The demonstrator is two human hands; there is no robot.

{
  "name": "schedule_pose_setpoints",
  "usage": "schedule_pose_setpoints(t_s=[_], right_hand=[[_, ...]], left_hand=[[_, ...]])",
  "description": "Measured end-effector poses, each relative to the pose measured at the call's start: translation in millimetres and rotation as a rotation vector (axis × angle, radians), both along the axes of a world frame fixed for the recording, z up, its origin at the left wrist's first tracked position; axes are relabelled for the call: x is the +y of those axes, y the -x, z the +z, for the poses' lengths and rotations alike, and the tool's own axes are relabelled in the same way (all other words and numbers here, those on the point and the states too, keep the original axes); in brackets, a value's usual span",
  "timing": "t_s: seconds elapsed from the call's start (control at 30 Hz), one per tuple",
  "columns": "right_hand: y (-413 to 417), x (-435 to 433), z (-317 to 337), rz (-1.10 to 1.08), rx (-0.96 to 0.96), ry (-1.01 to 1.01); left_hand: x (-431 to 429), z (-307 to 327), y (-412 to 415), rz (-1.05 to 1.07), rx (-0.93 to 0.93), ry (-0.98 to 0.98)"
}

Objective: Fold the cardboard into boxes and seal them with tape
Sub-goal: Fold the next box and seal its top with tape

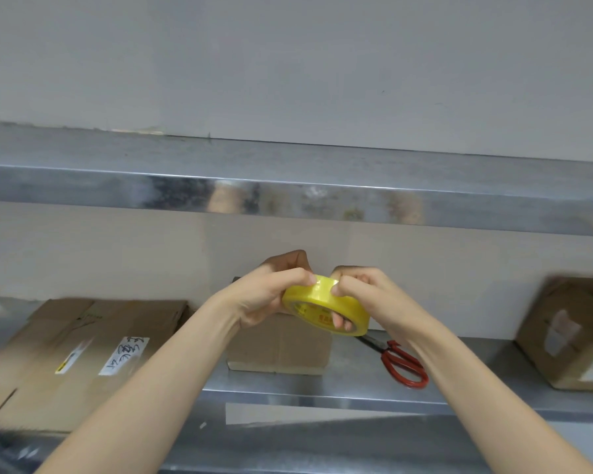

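Tape roll (326, 311), one; left hand (267, 295), right hand (367, 292) both pinching it; cardboard pieces (281, 350), three; scissors (403, 366), one pair.

Two slender forearms, bare along their full visible length, enter from the lower left and lower right of the frame. The left hand (266, 297) and right hand (368, 292) are bare.

Three boxes (83, 354) (278, 347) (569, 333), one tape roll (322, 296), one scissors (390, 347)
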State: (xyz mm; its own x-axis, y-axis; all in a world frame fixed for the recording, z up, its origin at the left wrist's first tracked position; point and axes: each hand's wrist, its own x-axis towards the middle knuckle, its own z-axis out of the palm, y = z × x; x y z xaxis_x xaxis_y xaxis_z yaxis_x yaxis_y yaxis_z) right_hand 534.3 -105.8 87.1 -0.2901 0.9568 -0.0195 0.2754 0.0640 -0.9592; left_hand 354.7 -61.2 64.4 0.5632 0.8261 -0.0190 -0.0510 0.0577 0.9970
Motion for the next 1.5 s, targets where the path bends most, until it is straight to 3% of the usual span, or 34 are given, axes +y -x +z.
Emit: schedule_pose_setpoints(t_s=[0.2,0.53,1.03,1.5], right_hand=[[3,-2,-1,-0.058,-0.074,-0.018],[-9,-11,0,0.065,-0.029,0.003],[0,-14,-5,-0.093,-0.041,0.043],[-20,-13,-18,0.034,0.242,0.111]], left_hand=[[-4,4,-4,0.007,0.042,-0.001],[-8,1,-2,-0.014,0.019,-0.005],[-12,11,-10,-0.002,0.082,-0.011],[-15,12,6,-0.111,0.207,0.013]])
